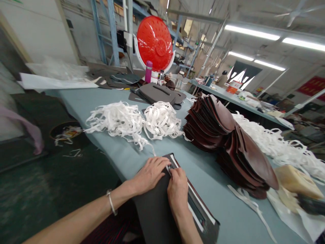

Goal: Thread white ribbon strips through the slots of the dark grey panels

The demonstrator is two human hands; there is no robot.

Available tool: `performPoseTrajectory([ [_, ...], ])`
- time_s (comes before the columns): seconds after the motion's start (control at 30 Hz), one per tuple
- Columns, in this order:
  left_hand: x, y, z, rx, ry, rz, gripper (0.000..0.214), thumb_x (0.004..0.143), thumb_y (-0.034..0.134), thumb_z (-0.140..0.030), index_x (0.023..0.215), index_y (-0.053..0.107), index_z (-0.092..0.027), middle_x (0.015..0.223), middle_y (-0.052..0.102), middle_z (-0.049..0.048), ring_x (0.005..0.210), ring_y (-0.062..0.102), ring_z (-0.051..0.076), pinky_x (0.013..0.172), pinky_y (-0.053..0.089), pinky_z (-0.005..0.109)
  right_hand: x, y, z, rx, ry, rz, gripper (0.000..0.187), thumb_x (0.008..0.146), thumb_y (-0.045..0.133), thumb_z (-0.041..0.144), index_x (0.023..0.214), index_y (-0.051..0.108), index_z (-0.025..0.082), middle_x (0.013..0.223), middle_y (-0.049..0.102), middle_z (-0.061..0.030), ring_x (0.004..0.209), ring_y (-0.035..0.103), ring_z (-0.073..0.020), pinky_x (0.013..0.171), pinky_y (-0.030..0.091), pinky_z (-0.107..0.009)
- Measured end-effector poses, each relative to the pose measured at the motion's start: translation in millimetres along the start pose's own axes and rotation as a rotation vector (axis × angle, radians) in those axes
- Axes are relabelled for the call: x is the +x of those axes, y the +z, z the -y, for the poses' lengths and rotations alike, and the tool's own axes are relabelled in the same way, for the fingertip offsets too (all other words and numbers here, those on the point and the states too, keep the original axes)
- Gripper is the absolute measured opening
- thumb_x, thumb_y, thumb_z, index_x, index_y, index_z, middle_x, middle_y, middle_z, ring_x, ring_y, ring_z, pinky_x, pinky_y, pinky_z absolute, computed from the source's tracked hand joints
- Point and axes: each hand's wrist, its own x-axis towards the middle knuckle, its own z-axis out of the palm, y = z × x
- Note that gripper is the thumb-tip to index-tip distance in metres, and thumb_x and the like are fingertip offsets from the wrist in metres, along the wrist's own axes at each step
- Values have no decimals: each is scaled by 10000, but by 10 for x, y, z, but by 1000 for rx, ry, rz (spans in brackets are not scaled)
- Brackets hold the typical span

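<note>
A dark grey flat panel (154,213) lies at the table's near edge, with white tape strips (195,213) along a long slot on its right side. My left hand (151,174) rests flat on it, fingers stretched out, tips touching the far end of the slot. Close beside it, my right hand (179,191) has its fingers curled in a pinch at that same end. What the pinch holds is hidden by the fingers. A brown edge shows along the panel's right side.
Two heaps of white tape (119,118) lie beyond my hands on the blue-grey table (114,149). Stacked brown leather pieces (243,156) stand to the right, near a yellowish block (299,181). Further back are grey panels (157,93), a purple bottle (148,71) and a red basin (155,40).
</note>
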Motion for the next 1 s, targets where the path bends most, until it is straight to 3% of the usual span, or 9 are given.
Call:
performPoseTrajectory([
  [0.1, 1, 32, -12, 27, 98, 66, 376, 883, 431, -89, 1223, 505, -231, 1182, 583, 59, 1162, 484, 184, 975, 396, 377, -30, -57, 69, -70, -46, 37, 319, 833, 373, 15, 942, 626, 177, 880, 588, -90, 811, 525, -231, 733, 452, -368],
  [0.27, -14, 112, 30, 98, 172, 57, 284, 921, 415, -142, 1153, 572, -188, 1144, 614, 73, 1161, 503, 185, 999, 406, 370, -253, -247, 45, -232, -138, 90, 338, 827, 361, -12, 957, 618, 164, 857, 582, -110, 798, 511, -253, 706, 465, -389],
  [0.53, -33, 126, 31, 148, 201, 74, 309, 944, 371, -144, 1183, 566, -158, 1168, 612, 95, 1160, 517, 184, 1009, 414, 376, -1272, -826, -581, -241, -231, 134, 387, 870, 367, 69, 1201, 542, 169, 1058, 582, -135, 958, 509, -290, 759, 441, -422],
  [0.63, -40, 124, 13, 155, 196, 84, 310, 947, 365, -147, 1182, 567, -153, 1159, 615, 92, 1157, 518, 189, 1003, 417, 374, -1453, -964, -661, -188, -202, 116, 360, 872, 381, 75, 1184, 539, 162, 1064, 580, -136, 959, 503, -285, 758, 426, -424],
  [0.73, -59, 142, 17, 175, 197, 91, 326, 947, 357, -135, 1210, 548, -155, 1203, 596, 87, 1185, 494, 193, 1016, 406, 379, -1375, -984, -625, -137, -132, 104, 258, 846, 413, 57, 1005, 577, 176, 951, 583, -99, 880, 500, -248, 720, 421, -386],
  [0.83, -67, 150, 4, 208, 204, 78, 329, 934, 379, -111, 1217, 540, -154, 1247, 573, 90, 1222, 461, 199, 1028, 392, 383, -1120, -886, -512, -109, -20, 134, 208, 808, 423, 30, 840, 557, 186, 899, 573, -84, 837, 488, -234, 700, 417, -370],
  [1.0, -46, 148, -180, 244, 273, 134, 297, 912, 441, -127, 1178, 559, -184, 1192, 599, 72, 1177, 498, 202, 1005, 405, 369, -602, -505, -104, -127, 26, 160, 377, 791, 394, -16, 1108, 556, 107, 995, 582, -127, 905, 484, -252, 776, 437, -404],
])
